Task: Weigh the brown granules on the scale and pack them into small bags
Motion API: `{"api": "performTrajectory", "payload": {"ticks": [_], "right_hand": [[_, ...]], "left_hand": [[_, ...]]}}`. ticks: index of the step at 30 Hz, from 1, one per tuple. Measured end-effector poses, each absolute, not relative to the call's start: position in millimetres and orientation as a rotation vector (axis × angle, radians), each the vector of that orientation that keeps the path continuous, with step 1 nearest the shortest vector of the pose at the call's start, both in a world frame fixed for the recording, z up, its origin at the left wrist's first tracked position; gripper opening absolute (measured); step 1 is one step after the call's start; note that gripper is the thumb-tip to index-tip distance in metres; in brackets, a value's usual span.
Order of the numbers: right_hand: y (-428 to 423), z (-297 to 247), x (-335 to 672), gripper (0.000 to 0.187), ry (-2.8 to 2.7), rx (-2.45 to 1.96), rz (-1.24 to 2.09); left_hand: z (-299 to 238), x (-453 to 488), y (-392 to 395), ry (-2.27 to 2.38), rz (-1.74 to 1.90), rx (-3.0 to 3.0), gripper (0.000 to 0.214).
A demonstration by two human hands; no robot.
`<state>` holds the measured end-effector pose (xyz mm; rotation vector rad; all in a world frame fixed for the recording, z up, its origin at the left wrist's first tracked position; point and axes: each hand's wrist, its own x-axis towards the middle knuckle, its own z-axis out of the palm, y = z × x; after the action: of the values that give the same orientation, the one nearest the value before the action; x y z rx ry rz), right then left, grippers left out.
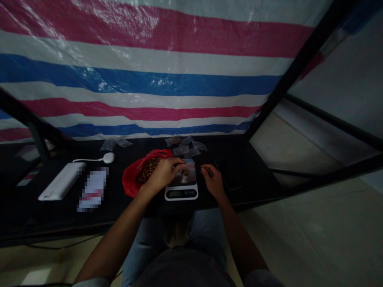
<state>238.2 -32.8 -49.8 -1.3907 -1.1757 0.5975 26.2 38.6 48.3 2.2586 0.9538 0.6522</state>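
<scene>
A small white digital scale [181, 194] with a shiny metal plate stands before me. On its plate sits a little heap of brown grain-like pieces [185, 172]; whether a small cup is under them I cannot tell. My left hand [165, 171] reaches over the scale's left side, thumb and fingers drawn together above the plate. Anything held there is too small to make out. Left of it, a red plastic bag [129, 181] lies open, full of similar brown pieces [149, 169], partly covered by my wrist. My right hand [213, 181] hovers right of the scale, fingers curled in a pinch, contents unclear.
Several clear plastic bags [191, 151] lie behind the scale, one with brown contents. More clear bags [112, 143] are farther left. A white power strip [61, 183], a round white plug [108, 158] and a blurred packet [93, 189] lie left. A dark flat phone-like object [229, 175] is right.
</scene>
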Motion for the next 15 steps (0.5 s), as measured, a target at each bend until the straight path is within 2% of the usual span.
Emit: {"api": "performTrajectory", "payload": {"ticks": [8,15], "right_hand": [[-32,-51,240,0.023,-1.086,-1.392,0.53],[-34,-48,239,0.024,-1.101,-1.406,0.581]], "left_hand": [[53,25,88,1.006,0.674,2.294,0.028],[41,68,159,0.848,0.312,2.487,0.051]]}}
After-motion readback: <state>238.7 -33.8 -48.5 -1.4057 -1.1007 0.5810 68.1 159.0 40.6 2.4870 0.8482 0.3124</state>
